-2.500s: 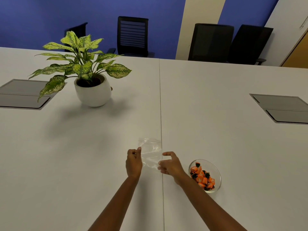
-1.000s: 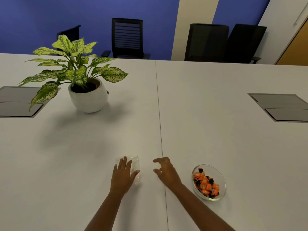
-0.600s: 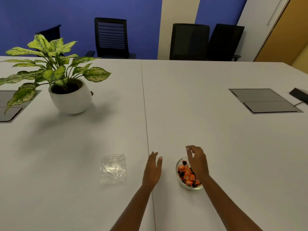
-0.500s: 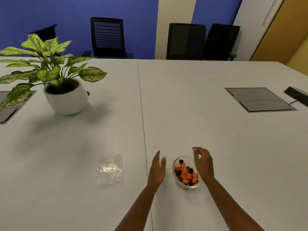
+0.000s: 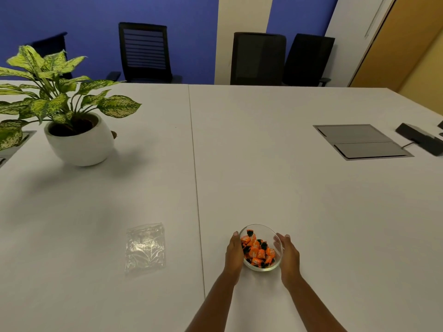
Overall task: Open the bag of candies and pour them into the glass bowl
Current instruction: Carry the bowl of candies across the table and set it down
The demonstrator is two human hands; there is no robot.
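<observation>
Beside the glass bowl point(image 5: 261, 266), left hand point(image 5: 234, 254) and right hand point(image 5: 288, 255) now cup it, seemingly touching, fingers extended.

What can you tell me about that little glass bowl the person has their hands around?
The bowl is small, round and clear, looks like glass, and stands upright on the white table, near its front edge. Orange-and-black wrapped candies fill its lower part. The left hand and right hand cup its two sides, open palms against the wall. The empty bag lies apart, to its left.
</observation>
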